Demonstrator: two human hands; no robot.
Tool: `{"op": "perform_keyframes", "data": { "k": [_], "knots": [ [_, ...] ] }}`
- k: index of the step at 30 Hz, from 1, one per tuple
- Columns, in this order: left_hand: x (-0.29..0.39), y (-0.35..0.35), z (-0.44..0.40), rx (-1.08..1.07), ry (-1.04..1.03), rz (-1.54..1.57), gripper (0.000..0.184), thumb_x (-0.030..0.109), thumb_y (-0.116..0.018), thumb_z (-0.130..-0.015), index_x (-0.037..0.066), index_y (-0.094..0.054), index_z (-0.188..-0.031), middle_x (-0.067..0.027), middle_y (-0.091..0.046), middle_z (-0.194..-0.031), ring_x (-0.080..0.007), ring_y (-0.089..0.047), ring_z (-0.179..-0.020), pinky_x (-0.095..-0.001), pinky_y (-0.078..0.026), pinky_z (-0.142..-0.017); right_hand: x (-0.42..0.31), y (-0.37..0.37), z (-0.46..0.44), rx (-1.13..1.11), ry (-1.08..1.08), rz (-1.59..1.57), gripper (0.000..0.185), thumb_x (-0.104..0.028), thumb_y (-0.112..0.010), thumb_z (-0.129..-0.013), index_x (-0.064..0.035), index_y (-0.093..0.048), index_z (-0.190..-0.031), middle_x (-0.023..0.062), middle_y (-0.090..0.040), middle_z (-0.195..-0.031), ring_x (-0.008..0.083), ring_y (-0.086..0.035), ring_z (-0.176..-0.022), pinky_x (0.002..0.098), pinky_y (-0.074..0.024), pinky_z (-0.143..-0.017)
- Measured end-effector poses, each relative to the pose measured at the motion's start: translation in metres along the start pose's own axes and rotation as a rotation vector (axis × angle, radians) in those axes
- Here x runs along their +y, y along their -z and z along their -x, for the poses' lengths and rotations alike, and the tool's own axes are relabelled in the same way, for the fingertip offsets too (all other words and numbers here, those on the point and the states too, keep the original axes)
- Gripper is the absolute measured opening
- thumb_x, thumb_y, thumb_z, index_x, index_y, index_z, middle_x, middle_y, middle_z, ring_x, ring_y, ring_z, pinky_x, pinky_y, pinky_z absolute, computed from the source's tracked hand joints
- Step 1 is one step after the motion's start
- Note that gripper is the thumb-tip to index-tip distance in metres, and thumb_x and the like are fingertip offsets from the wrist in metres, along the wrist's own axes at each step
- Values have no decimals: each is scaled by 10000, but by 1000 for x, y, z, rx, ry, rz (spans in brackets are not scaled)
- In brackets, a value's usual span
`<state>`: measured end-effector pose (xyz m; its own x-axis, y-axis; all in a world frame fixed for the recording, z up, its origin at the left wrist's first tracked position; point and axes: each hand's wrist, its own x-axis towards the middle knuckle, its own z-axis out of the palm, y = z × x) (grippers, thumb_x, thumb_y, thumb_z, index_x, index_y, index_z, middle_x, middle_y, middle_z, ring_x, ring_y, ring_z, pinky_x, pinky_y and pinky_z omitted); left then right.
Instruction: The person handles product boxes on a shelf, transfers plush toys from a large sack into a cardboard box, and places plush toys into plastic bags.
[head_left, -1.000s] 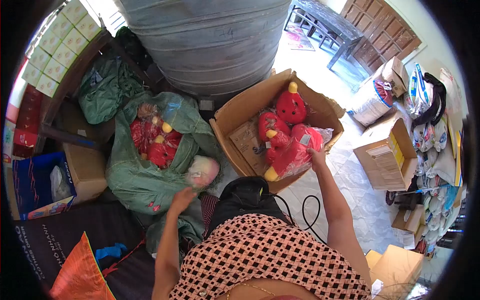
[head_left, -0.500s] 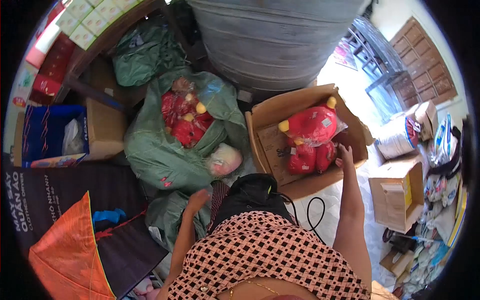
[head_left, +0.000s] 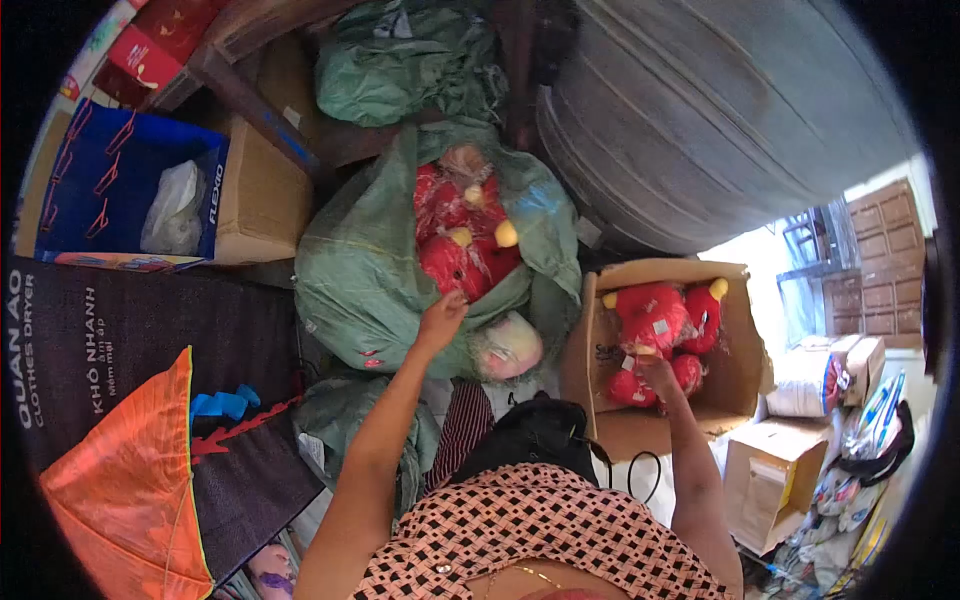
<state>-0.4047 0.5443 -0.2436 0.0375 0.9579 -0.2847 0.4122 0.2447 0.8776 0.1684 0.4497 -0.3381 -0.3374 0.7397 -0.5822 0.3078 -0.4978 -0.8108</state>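
Note:
A green woven sack point(head_left: 360, 270) lies open at the centre left with several plastic-wrapped red plush toys point(head_left: 470, 265) inside. My left hand point(head_left: 443, 318) is at the sack's opening, by the lowest red toy; what its fingers hold, if anything, is too small to tell. To the right stands an open cardboard box point(head_left: 735, 395) with more red plush toys point(head_left: 655, 312) with yellow tips. My right hand point(head_left: 655, 375) reaches into the box and touches the lower toys, its fingertips partly lost among them. A pale pink wrapped item point(head_left: 508, 346) rests against the sack's lower right edge.
A large grey wrapped cylinder point(head_left: 720, 110) rises behind the box. On the left are a blue box point(head_left: 130, 190), a dark clothes dryer carton point(head_left: 90, 350) and an orange kite-like sheet point(head_left: 140, 480). A smaller carton point(head_left: 775, 480) stands at the lower right.
The view has swung left. My left hand has moved up to the sack's opening. My right hand let go of a red toy, which now lies in the box, and has moved in over the lower toys.

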Motion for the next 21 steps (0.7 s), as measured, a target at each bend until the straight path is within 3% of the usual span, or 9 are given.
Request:
{"op": "perform_keyframes", "data": {
  "k": [2, 4, 6, 8, 10, 12, 15, 19, 21],
  "knots": [
    [-15, -3, -51, 25, 24, 122, 390, 250, -609, -864, 93, -528, -1212, -123, -659, -1014, -230, -638, -919, -323, -486, -823, -20, -14, -37, -26, 68, 128, 351, -189, -565, -840, -68, -523, -1166, 96, -616, -1030, 232, -614, -898, 344, -530, -675],
    [-20, 2, -84, 15, 22, 106, 378, 243, -605, -870, 81, -530, -1203, -129, -655, -1013, -217, -637, -925, -321, -488, -822, -98, -76, -66, -46, -71, -381, 425, -221, -531, -905, -12, -447, -1266, 78, -629, -1047, 193, -647, -812, 287, -535, -653],
    [-6, 7, -101, 6, 20, 125, 331, 217, -580, -894, 61, -539, -1182, -120, -649, -1014, -191, -633, -921, -305, -489, -814, -183, -127, -103, -19, -93, -118, 463, -281, -584, -887, -34, -464, -1260, 77, -632, -1026, 186, -641, -835, 289, -530, -714],
    [-3, 12, -104, -12, -23, 237, 316, 192, -568, -904, 54, -537, -1187, -104, -646, -1027, -177, -625, -927, -295, -486, -814, -214, -163, -161, 11, -193, -284, 449, -291, -607, -863, -53, -492, -1225, 76, -623, -1038, 190, -631, -882, 318, -522, -774],
    [2, 25, -94, -72, 29, 297, 303, 166, -562, -909, 44, -539, -1186, -89, -640, -1039, -161, -612, -940, -282, -479, -821, -222, -191, -235, 28, -255, -373, 482, -303, -644, -824, -74, -491, -1220, 91, -603, -1097, 216, -621, -929, 355, -515, -791],
    [3, 38, -75, -97, 96, 365, 299, 151, -565, -910, 30, -543, -1182, -80, -636, -1043, -142, -598, -954, -269, -472, -832, -235, -216, -293, 217, -397, -498, 479, -281, -673, -792, -77, -499, -1190, 82, -600, -1056, 243, -618, -888, 367, -514, -767],
    [-28, 47, -39, -112, 110, 528, 316, 207, -570, -917, 29, -557, -1178, -56, -624, -1034, -134, -593, -917, -269, -462, -826, -238, -231, -367, 550, -331, -733, 465, -276, -699, -768, -82, -512, -1147, 75, -591, -976, 267, -606, -810, 402, -523, -680],
    [-38, 74, 4, -42, 303, 669, 312, 170, -570, -916, 36, -547, -1196, -71, -636, -1036, -142, -594, -948, -278, -465, -844, -233, -222, -408, 646, -176, -1109, 362, -171, -711, -768, -86, -527, -1069, 90, -576, -928, 257, -601, -764, 390, -547, -561],
    [-50, 79, 19, 10, 323, 700, 316, 186, -565, -920, 41, -545, -1200, -71, -635, -1036, -154, -598, -943, -285, -467, -840, -251, -211, -390, 611, -214, -1166, 411, -110, -700, -779, -61, -489, -1128, 107, -553, -1030, 274, -571, -883, 400, -541, -631]
  ]
}}
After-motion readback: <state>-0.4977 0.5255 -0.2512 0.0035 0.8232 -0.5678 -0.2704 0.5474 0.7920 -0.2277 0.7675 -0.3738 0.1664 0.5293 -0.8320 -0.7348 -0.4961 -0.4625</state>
